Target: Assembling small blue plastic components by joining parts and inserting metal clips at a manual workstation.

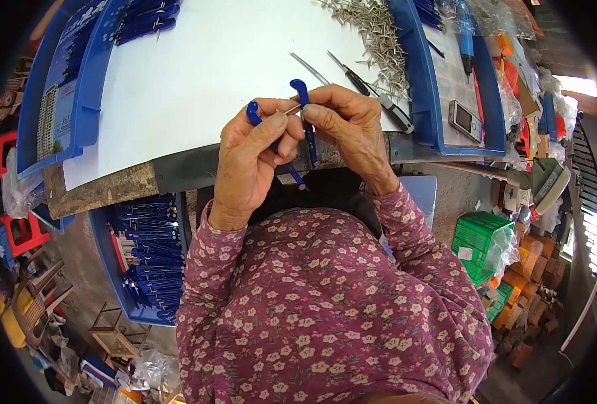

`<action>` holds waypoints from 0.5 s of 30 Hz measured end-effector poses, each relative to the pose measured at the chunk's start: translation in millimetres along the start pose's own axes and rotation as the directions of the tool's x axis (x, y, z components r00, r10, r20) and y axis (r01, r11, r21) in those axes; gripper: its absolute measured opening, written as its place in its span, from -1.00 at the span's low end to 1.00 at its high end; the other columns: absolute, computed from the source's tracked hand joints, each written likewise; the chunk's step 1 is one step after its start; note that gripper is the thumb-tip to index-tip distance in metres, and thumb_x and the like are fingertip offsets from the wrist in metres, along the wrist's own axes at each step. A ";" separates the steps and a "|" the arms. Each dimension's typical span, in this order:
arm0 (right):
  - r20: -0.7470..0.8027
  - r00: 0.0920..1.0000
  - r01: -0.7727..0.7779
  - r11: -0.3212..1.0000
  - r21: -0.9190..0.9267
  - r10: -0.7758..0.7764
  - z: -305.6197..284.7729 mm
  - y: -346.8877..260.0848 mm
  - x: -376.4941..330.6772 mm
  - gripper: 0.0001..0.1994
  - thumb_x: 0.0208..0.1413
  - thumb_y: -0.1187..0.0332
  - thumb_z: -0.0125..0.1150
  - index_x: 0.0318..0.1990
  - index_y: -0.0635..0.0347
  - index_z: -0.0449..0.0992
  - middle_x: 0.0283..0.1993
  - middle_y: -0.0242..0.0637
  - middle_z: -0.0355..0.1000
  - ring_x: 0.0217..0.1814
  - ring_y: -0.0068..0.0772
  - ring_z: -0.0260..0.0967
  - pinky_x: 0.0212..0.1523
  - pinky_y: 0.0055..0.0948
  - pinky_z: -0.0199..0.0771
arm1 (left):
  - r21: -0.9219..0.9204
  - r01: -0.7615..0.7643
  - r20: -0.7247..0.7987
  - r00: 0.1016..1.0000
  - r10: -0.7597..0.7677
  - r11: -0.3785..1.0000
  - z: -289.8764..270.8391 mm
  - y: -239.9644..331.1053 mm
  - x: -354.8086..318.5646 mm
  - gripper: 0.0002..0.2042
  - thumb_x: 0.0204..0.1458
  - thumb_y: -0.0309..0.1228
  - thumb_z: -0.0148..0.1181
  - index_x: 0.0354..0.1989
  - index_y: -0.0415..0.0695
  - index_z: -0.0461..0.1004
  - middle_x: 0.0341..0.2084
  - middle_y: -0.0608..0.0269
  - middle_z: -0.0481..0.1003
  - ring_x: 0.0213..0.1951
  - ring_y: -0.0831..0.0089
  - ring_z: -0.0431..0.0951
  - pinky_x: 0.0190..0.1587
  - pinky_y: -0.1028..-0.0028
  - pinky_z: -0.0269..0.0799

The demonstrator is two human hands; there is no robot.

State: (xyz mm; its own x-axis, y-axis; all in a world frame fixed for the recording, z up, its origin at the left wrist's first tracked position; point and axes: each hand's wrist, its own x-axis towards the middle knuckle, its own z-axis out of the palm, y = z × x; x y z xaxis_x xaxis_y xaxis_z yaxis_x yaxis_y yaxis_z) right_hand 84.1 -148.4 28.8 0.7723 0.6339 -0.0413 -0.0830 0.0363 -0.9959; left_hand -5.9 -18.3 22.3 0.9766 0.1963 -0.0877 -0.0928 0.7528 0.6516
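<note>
My left hand (250,158) is closed around a slim blue plastic stick with a hooked top (253,112); its lower end pokes out below my fingers. Between finger and thumb, my right hand (356,131) pinches a second blue hooked stick (300,89), held nearly upright. A thin metal pin (294,108) spans the small gap between the two hands at the fingertips; my fingers partly hide where it meets the sticks. Both hands are just above the near edge of a white-covered table (177,101).
Loose metal pins (379,44) lie heaped at the far right, near a dark-handled pointed tool (357,82) and a grey-handled tool (397,113). Blue trays stand left (91,111) and right (428,111), the right one holding a phone (465,121). Blue sticks (153,256) fill a lower tray.
</note>
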 end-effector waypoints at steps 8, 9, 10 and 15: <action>0.050 0.998 0.050 0.996 -0.075 -0.046 0.4 -2.2 0.4 -0.85 0.04 0.40 0.18 -0.26 0.27 0.50 -0.59 -0.59 0.26 -0.62 -0.85 0.04 -0.64 -0.78 -0.04 | 0.101 -0.020 -0.063 0.998 0.026 0.995 6.8 0.6 -0.4 -0.91 0.05 -0.51 0.01 -0.31 -0.26 0.35 -0.62 0.40 0.27 -0.63 0.74 0.10 -0.61 0.67 -0.02; 0.063 0.996 0.075 0.995 -0.071 -0.070 0.7 -3.0 0.2 -0.85 0.05 0.40 0.17 -0.26 0.27 0.50 -0.59 -0.58 0.26 -0.62 -0.84 0.04 -0.63 -0.78 -0.03 | 0.101 -0.020 -0.063 0.998 0.026 0.995 7.1 0.3 -0.2 -0.91 0.05 -0.51 0.01 -0.31 -0.26 0.35 -0.62 0.40 0.27 -0.63 0.74 0.10 -0.61 0.67 -0.02; 0.064 0.995 0.075 0.995 -0.071 -0.071 1.6 -4.1 0.1 -0.85 0.05 0.40 0.17 -0.26 0.27 0.50 -0.59 -0.58 0.26 -0.62 -0.84 0.04 -0.63 -0.78 -0.03 | 0.102 -0.028 -0.070 0.997 0.036 0.994 7.5 -0.1 -0.2 -0.92 0.04 -0.53 0.03 -0.32 -0.26 0.34 -0.63 0.41 0.27 -0.65 0.75 0.10 -0.64 0.67 -0.04; 0.070 0.984 0.172 0.962 -0.211 -0.161 4.8 -12.2 -0.5 -0.85 0.04 0.42 0.17 -0.25 0.28 0.50 -0.59 -0.57 0.25 -0.59 -0.83 0.07 -0.61 -0.78 0.01 | 0.113 -0.090 -0.110 0.989 0.102 0.989 13.0 -2.3 -1.1 -0.94 0.02 -0.57 0.04 -0.34 -0.27 0.34 -0.65 0.42 0.27 -0.68 0.77 0.11 -0.69 0.69 -0.05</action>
State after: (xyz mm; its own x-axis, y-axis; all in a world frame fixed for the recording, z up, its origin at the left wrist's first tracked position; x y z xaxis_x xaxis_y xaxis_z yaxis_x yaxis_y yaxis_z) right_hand 81.7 -145.4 41.4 0.7296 0.6723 0.1253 0.1858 -0.0186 -0.9824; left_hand -4.2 -28.5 30.7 0.9346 0.3404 -0.1033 -0.1574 0.6561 0.7381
